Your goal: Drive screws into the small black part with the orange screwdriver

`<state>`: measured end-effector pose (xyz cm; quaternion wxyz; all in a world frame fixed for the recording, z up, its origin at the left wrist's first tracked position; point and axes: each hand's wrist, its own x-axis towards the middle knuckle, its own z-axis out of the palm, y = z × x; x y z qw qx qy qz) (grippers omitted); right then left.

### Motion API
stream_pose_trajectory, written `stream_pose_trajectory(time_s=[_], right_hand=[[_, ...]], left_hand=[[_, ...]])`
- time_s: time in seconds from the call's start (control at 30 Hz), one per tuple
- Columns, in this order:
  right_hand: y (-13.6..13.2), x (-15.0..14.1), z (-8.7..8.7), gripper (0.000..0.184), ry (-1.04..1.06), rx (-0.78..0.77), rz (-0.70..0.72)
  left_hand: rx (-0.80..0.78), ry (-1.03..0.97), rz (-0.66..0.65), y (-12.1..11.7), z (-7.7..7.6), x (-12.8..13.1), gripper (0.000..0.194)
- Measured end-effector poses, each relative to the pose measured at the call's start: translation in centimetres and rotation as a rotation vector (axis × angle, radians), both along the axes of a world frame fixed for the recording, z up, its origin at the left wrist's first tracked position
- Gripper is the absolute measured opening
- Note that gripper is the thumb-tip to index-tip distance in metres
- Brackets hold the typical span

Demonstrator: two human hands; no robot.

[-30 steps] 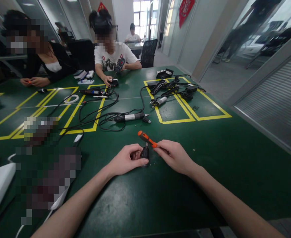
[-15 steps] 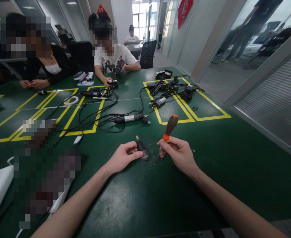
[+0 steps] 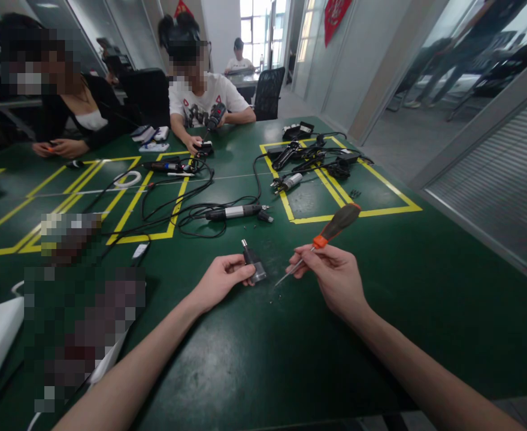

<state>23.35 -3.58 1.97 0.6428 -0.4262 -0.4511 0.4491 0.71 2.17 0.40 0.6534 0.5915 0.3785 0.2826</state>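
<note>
Pinched in my left hand (image 3: 226, 277) is a small black tapered part (image 3: 253, 261) with a metal pin at its top and a clear or grey lower end; I cannot tell its exact kind. My right hand (image 3: 334, 272) is closed around a screwdriver (image 3: 338, 224) with a dark and orange handle. Its thin metal shaft slants down to the left, and the tip lies apart from the black part. Tiny screw-like bits (image 3: 279, 297) lie on the green table (image 3: 227, 359) just below the tip.
A corded silver and black rotary tool (image 3: 234, 212) lies ahead, its cable coiled leftward. Black tools and cables (image 3: 317, 158) are heaped inside yellow tape at the back right. Across the table a person (image 3: 207, 102) holds a power drill (image 3: 215, 117); another person sits further left.
The screwdriver has tipped over to the right from nearly upright, so its shaft now shows. My left hand has turned the black part and shifted it slightly left.
</note>
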Motion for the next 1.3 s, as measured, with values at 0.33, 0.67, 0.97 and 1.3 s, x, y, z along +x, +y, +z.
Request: stream_pose_trajectory(time_s=[0.33, 0.67, 0.97, 1.3], right_hand=[[-0.2, -0.4, -0.1, 0.031, 0.007, 0.027, -0.067], [-0.5, -0.4, -0.3, 0.022, -0.054, 0.062, 0.053], [-0.3, -0.3, -0.2, 0.027, -0.087, 0.071, -0.006], [-0.2, 0.0, 0.1, 0.026, -0.111, 0.112, -0.092]], left_hand=[[-0.068, -0.039, -0.023, 0.1, -0.4, 0.0, 0.060], [-0.053, -0.044, 0.037, -0.2, -0.3, 0.1, 0.051], [0.244, 0.133, 0.105, -0.8, -0.3, 0.2, 0.034], [0.721, 0.415, -0.058, -1.6, -0.4, 0.4, 0.027]])
